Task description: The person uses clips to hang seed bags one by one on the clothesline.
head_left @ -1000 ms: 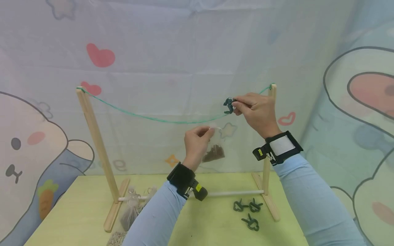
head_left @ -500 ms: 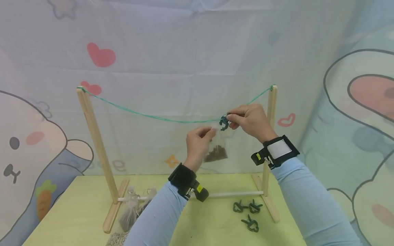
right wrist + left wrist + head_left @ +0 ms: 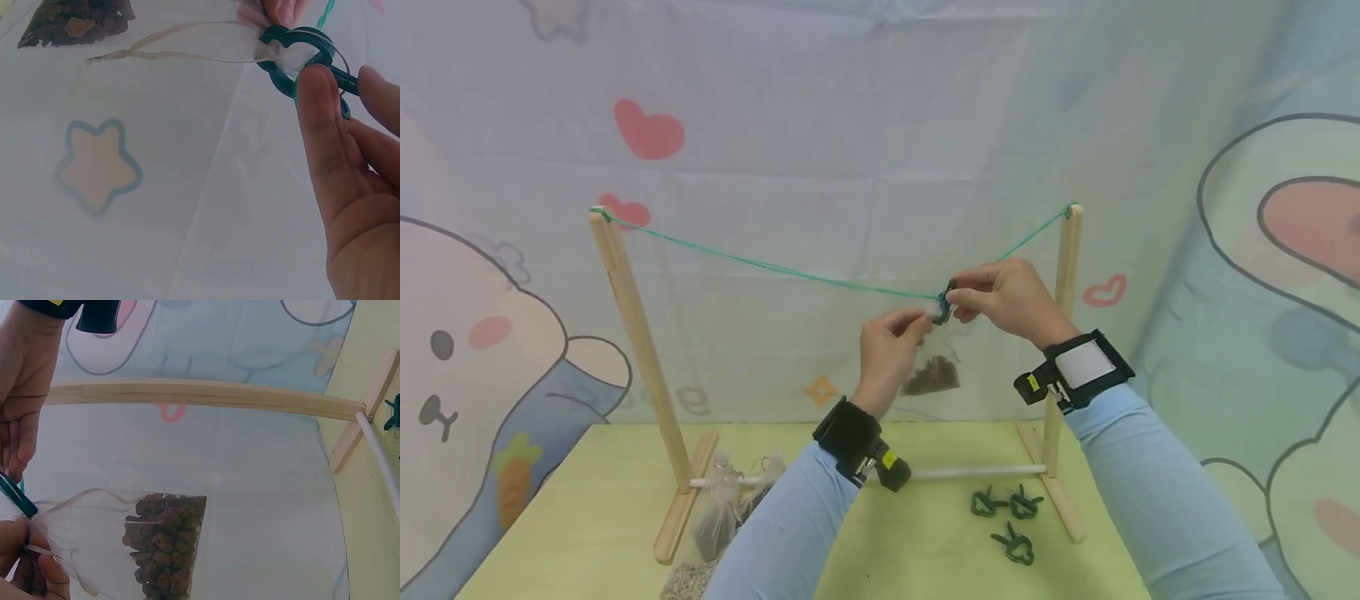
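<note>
My left hand (image 3: 887, 354) pinches the gathered neck of a sheer drawstring bag (image 3: 94, 519), which hangs below the fingers with dark brown lumps (image 3: 165, 544) in its bottom. Thumb and fingers of my right hand (image 3: 1011, 300) pinch the handles of a dark green plant clip (image 3: 945, 303). In the right wrist view the clip (image 3: 281, 75) has its jaws around the bag's white neck, and the bag's ribbon (image 3: 181, 37) trails to the left. The green string (image 3: 820, 278) runs to the clip and is drawn down to a point there.
Two wooden posts (image 3: 640, 350) (image 3: 1063, 333) on feet carry the string, with a white rod (image 3: 970, 472) between them low down. Several green clips (image 3: 1017, 546) lie on the yellow table (image 3: 917, 558) at right. More filled sheer bags (image 3: 718, 517) stand at left, partly behind my left sleeve.
My right hand has come down and left, bringing the clip onto the string and bag neck beside my left fingers. The string now bends sharply at the clip. My left hand has shifted slightly right.
</note>
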Demonstrator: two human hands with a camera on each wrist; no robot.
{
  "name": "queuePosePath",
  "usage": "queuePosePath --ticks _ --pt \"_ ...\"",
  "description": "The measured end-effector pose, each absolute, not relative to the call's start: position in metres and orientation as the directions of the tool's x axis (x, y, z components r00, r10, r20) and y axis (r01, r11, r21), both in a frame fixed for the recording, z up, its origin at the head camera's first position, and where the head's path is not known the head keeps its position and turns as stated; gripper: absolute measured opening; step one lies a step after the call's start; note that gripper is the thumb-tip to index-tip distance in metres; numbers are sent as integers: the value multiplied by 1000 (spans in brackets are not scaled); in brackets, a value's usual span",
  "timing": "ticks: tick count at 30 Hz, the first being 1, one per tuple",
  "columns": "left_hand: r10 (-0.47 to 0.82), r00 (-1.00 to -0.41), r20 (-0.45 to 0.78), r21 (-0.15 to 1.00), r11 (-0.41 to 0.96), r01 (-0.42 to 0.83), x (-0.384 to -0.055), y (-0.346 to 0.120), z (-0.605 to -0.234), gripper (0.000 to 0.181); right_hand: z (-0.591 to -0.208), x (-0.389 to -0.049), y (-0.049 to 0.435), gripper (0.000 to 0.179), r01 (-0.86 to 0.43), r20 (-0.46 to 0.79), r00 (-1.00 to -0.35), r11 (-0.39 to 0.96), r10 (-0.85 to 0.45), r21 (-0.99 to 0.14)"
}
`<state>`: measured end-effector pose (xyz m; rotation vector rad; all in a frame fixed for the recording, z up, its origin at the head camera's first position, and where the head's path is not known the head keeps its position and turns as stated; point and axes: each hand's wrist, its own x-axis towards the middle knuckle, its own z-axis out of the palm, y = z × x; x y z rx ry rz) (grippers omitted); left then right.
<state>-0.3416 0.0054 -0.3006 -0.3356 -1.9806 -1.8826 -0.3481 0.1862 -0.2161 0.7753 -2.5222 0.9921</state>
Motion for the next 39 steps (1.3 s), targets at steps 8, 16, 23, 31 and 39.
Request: queuePosePath --ticks 8,16,23,31,39 --pt "-59 -888 455 886 124 446 -342 2 -303 18 -216 -344 189 44 -597 417 -801 630 -430 -497" --pt "134 -865 484 728 487 483 -329 -28 -297 31 -226 -341 191 38 -607 372 -795 623 -479 -494" --pt "246 -816 522 531 655 537 -291 -81 -290 34 -245 -338 188 37 -673 434 -738 608 -516 -422" --pt "207 -759 617 403 745 531 -235 -126 -311 34 -267 -322 198 46 -681 502 -726 595 -470 -427" --pt "120 -731 672 346 821 453 -205 -142 -347 36 -327 -302 217 37 -732 700 -624 575 -349 -366"
